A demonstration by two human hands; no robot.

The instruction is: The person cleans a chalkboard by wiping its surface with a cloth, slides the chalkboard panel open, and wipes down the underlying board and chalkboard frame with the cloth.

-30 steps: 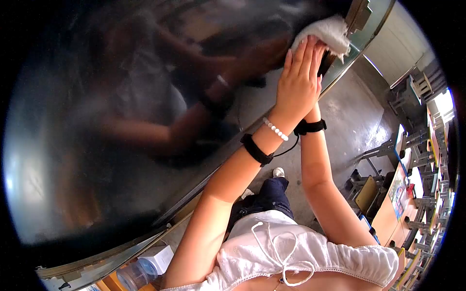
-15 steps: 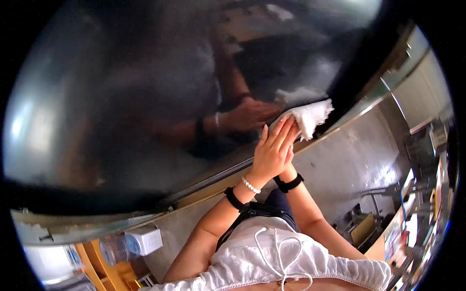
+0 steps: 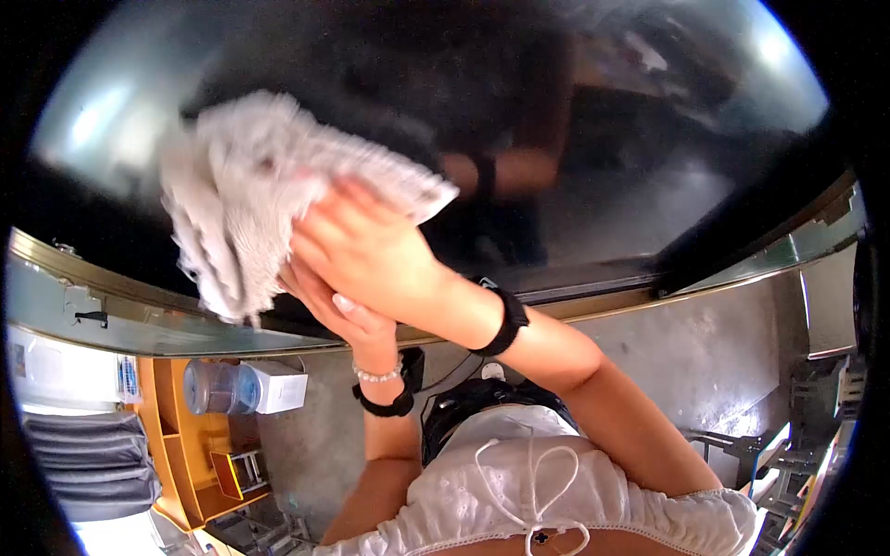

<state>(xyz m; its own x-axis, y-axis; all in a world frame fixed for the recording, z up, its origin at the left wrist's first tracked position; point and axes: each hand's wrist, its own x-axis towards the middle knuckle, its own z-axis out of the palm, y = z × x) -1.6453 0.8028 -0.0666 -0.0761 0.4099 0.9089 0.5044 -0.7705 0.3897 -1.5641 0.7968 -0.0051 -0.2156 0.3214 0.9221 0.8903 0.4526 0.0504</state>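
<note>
A white, fluffy cleaning cloth (image 3: 264, 176) lies against a large dark glossy panel (image 3: 389, 93), bunched at its left side and blurred by motion. My right hand (image 3: 366, 246) presses on the cloth, its fingers blurred over the fabric. Below and partly behind it, my left hand (image 3: 338, 310) touches the cloth's lower edge; its fingertips are hidden by the cloth and the right hand. A bead bracelet circles my left wrist, and each wrist has a black band. The panel reflects an arm.
A metal ledge (image 3: 593, 303) runs along the panel's lower edge. Down at left are a wooden shelf unit (image 3: 176, 435), a blue water jug (image 3: 211, 387), a white box (image 3: 278, 386) and a dark grey folded item (image 3: 88, 463). Desks and chairs (image 3: 742, 454) stand at right.
Both hands and the cloth have swept left across the panel. The cloth is spread wider in view, and the right hand now lies over the left. The view has turned too.
</note>
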